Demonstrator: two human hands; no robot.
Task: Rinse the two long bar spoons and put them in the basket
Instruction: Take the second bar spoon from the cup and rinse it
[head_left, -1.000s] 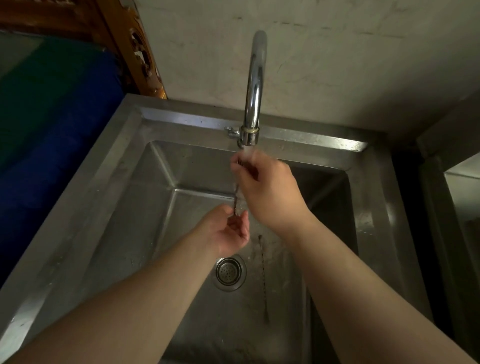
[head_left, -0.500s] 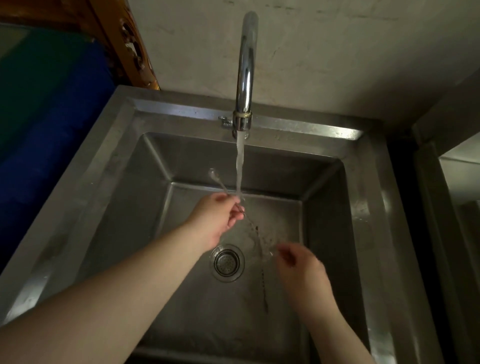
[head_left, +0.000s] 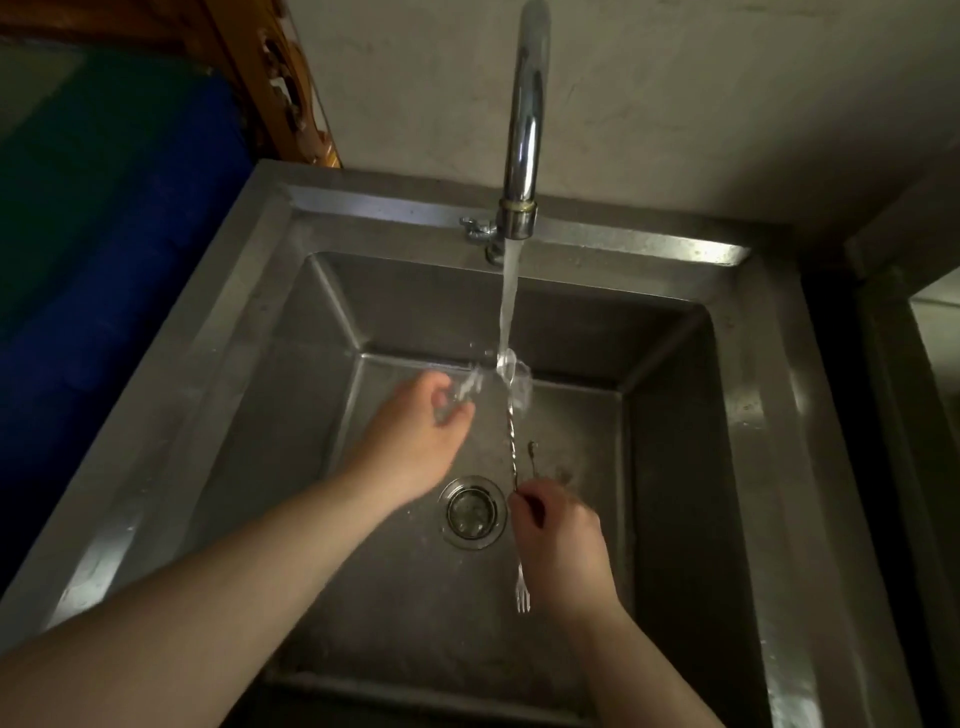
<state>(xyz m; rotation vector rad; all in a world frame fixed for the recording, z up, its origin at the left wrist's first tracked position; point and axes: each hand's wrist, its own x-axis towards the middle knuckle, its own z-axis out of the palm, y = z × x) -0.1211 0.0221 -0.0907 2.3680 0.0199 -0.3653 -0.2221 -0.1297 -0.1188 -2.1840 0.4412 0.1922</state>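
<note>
I'm seeing the right hand (head_left: 563, 540) pinching a long twisted steel bar spoon (head_left: 510, 441) just right of the round steel drain (head_left: 472, 512), bowl up under the chrome tap's (head_left: 524, 130) stream. Second thin spoon (head_left: 533, 460) is partly hidden behind that hand; can't tell if it's gripped. Left hand (head_left: 415, 441) is hovering half-curled, empty, up-left of the drain.

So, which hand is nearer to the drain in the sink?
Right. The right hand is just beside the drain, on its right, gripping a bar spoon. The left hand is farther up and to the left, near the water stream.
</note>
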